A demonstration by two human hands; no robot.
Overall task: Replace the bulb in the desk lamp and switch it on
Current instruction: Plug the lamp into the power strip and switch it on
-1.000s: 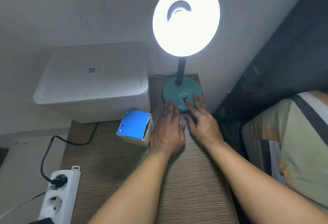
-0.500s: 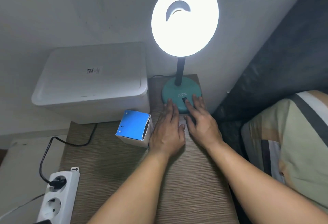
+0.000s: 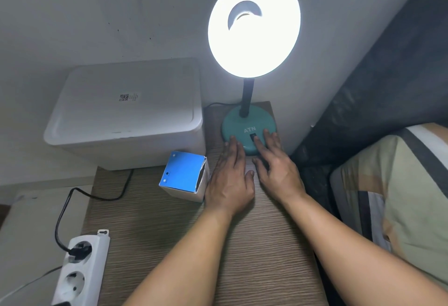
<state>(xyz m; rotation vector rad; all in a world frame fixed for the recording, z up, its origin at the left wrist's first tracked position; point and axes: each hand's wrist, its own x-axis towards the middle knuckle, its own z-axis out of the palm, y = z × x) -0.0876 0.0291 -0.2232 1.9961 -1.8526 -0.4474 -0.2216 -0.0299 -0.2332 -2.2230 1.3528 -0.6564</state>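
The desk lamp stands at the far end of the wooden table, its round shade [image 3: 254, 26] glowing bright white. Its teal base [image 3: 247, 123] carries the letters ATN and a small black switch [image 3: 252, 136]. My left hand [image 3: 230, 177] lies flat, palm down, with its fingertips on the base's front left edge. My right hand [image 3: 276, 169] also lies flat, one fingertip at the switch and other fingers on the base's right side. Neither hand holds anything. A blue and white bulb box [image 3: 184, 176] lies open-ended just left of my left hand.
A white lidded plastic bin [image 3: 126, 111] stands at the back left against the wall. A white power strip [image 3: 77, 267] with a black plug lies at the table's near left corner; its black cable [image 3: 72, 199] loops across. A bed with a striped pillow [image 3: 400, 196] borders the right.
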